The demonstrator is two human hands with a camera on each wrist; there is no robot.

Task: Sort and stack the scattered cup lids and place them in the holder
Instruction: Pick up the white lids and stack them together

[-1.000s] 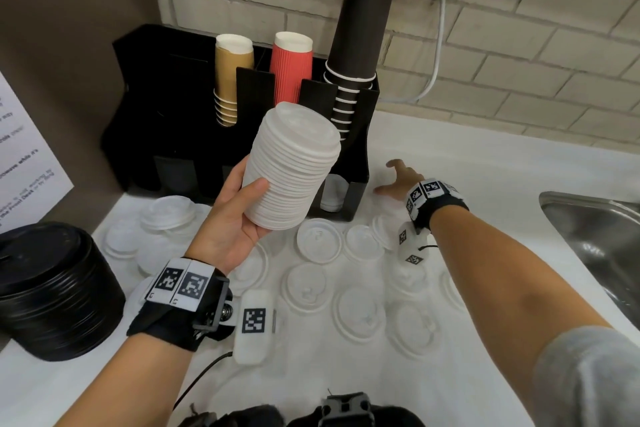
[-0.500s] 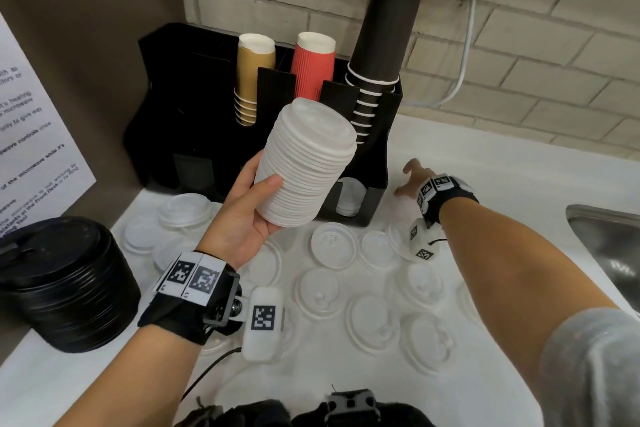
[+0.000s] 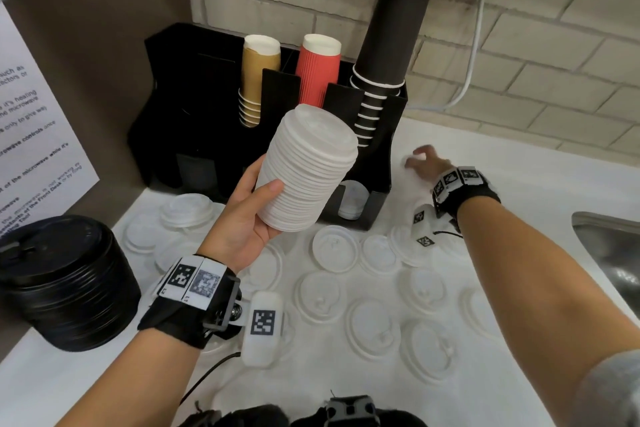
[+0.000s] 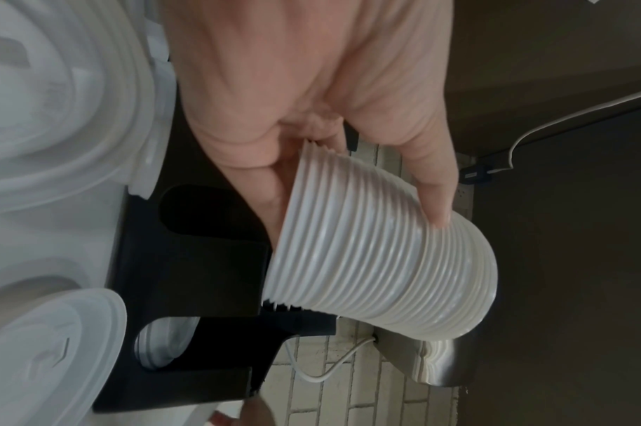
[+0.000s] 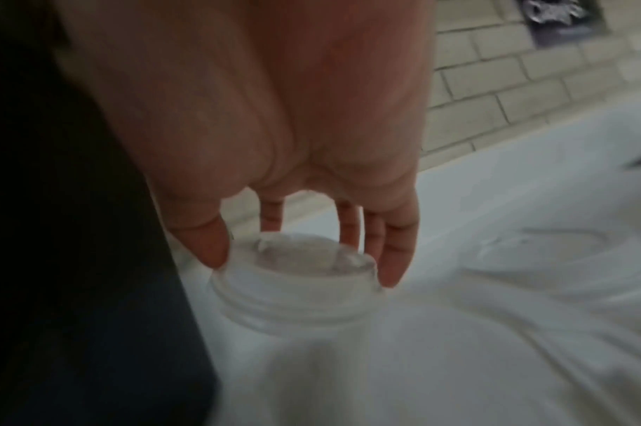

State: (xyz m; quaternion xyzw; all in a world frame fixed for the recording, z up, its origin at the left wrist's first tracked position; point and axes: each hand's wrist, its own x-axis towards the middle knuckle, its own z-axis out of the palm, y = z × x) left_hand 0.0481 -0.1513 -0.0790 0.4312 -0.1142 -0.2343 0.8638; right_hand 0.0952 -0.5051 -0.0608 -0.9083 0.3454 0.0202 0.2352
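Left hand (image 3: 239,222) grips a tall lid stack (image 3: 308,170), thumb on the front and fingers wrapped behind, tilted, held up in front of the black holder (image 3: 377,163). Left wrist view shows the thumb (image 4: 435,184) pressed on the stack's ribbed side. Right hand (image 3: 427,165) reaches to the bench (image 3: 485,163) just right of the holder; its fingers are curled around a small lid (image 5: 293,276), thumb (image 5: 210,245) on one side, fingers on the other; frame blurred. Loose lids (image 3: 374,322) lie scattered flat on the bench between both arms. Holder carries tan cups (image 3: 259,76), red cups (image 3: 320,69), and black cups (image 3: 391,38) upright; a few white lids sit in its lower right slot (image 3: 353,201). Black lid pile (image 3: 65,281) at left on the bench. Sink (image 3: 616,246) at right edge.
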